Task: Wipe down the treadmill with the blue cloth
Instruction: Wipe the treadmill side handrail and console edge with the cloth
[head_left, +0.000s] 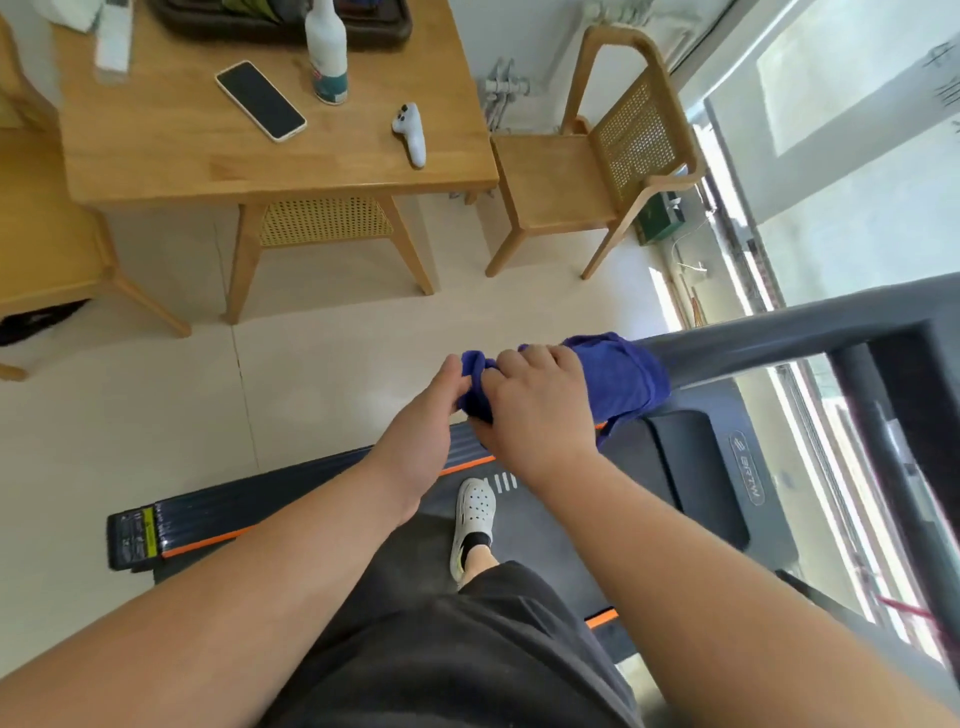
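The blue cloth (618, 376) is draped over the end of the treadmill's grey handrail (779, 338). My right hand (535, 405) grips the cloth from above, fingers curled round the wrapped rail end. My left hand (426, 436) pinches the bunched left end of the cloth beside it. Below lies the treadmill (727, 467), with its dark belt, orange trim and black side rail. I stand on the belt in a white clog (474, 519).
A wooden table (171, 171) stands ahead on the tiled floor, carrying a phone (260, 100), a white bottle (326, 52) and a white controller (410, 134). A wooden chair (597, 171) sits to its right. Glass doors run along the right side.
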